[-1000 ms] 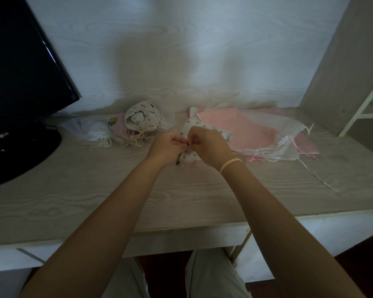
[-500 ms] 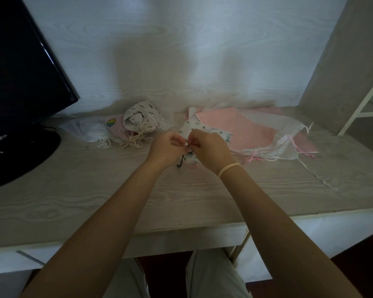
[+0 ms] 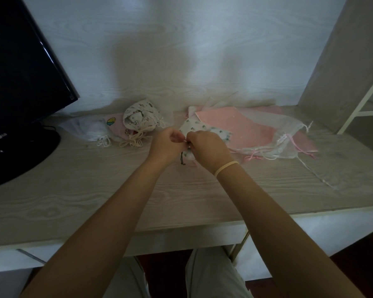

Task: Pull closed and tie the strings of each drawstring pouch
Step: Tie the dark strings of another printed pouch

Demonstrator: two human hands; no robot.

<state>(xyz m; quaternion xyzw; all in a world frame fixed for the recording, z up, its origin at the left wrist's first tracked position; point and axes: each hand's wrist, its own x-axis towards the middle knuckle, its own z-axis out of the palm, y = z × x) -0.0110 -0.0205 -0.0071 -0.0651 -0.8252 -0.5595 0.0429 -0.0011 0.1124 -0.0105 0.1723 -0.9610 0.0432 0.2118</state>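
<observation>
I have my left hand [image 3: 167, 144] and my right hand [image 3: 207, 147] close together at the middle of the table [image 3: 73, 194], fingertips almost meeting, both pinching the dark string [image 3: 182, 158] of a small white pouch with a green print [image 3: 205, 129]. The pouch lies partly under my right hand, and a loose end of the string hangs down between my wrists. I judge I am in the middle of knotting this one; the knot itself is hidden by my fingers, so I cannot tell how tight it is.

To my left sits a bunched group I take as finished: a white printed pouch [image 3: 141, 116] gathered shut with cream cords looped in front, a pink pouch [image 3: 116, 127] under it, and a sheer white pouch [image 3: 91, 131].

To my right lies a flat pile: a pink pouch [image 3: 235, 123] and a sheer one [image 3: 280, 134], mouths ungathered, with pink and white strings trailing loose. Those look left to do.
</observation>
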